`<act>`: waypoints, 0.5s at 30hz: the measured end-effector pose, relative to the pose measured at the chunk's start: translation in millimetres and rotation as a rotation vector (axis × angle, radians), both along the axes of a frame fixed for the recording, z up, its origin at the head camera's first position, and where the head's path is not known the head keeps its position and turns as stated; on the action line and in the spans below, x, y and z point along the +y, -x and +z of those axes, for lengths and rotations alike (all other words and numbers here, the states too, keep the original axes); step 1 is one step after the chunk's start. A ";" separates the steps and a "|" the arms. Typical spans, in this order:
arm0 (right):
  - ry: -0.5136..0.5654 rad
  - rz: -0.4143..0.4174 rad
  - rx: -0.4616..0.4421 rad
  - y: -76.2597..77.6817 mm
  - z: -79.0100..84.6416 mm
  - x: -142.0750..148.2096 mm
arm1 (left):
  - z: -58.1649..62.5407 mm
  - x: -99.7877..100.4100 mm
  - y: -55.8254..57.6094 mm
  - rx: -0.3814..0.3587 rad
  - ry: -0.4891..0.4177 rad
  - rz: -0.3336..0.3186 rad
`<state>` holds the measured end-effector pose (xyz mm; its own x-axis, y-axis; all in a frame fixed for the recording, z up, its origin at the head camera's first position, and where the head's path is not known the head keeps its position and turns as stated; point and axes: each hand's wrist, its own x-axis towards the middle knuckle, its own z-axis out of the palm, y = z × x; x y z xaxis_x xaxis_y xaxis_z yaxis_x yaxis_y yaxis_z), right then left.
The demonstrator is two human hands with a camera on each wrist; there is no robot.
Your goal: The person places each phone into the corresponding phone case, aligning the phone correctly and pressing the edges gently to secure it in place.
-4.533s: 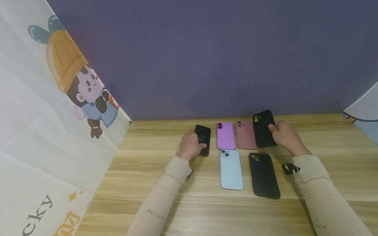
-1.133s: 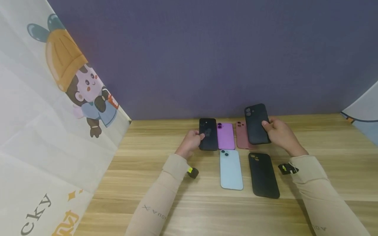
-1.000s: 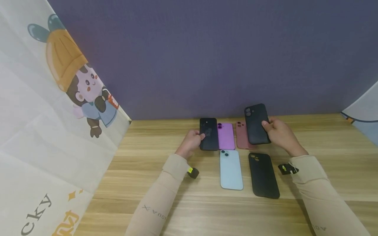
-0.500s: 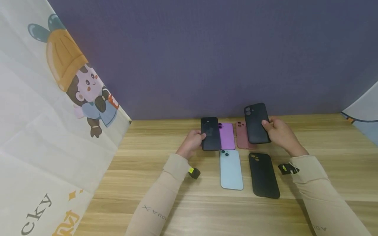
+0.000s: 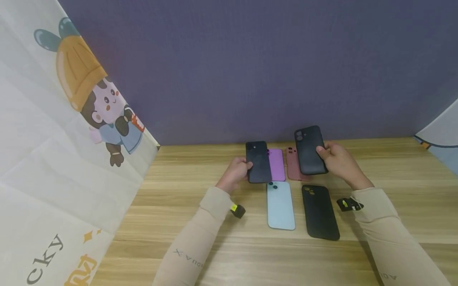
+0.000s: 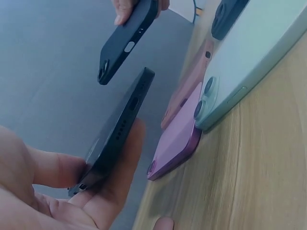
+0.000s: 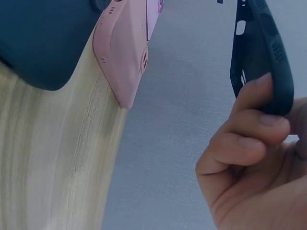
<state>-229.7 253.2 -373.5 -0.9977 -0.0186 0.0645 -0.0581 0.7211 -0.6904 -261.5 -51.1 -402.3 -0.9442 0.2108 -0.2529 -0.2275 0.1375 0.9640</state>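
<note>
Near the far edge of the wood-grained table (image 5: 279,258), my right hand (image 5: 338,161) is gripping a matte black, round-cornered case (image 5: 309,151); my left hand (image 5: 234,172) is pinching a smooth dark phone (image 5: 259,165) nearer the left corner, tiny holes (image 6: 121,130) lining its end.

A long beige fabric left sleeve (image 5: 182,244) bears dark printed letters (image 5: 187,257) and a broad cuff (image 5: 216,201) beside a small black, yellow-marked wrist device (image 5: 239,211), while right of it a matching right sleeve (image 5: 390,234) has a similar device (image 5: 348,205).
</note>
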 end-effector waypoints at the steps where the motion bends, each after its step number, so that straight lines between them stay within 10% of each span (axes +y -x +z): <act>1: 0.001 0.001 -0.004 0.2 -0.1 0.1 | -0.3 0.5 0.0 0.001 0.000 0.002; 15: 0.017 0.005 -0.032 0.7 -0.6 1.0 | 1.9 0.2 -0.9 -0.025 0.005 -0.005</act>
<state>-230.4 254.2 -374.1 -0.9992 -0.0223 0.0329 -0.0390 0.7090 -0.7041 -260.6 -50.9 -400.4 -0.9367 0.2141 -0.2771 -0.2505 0.1433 0.9574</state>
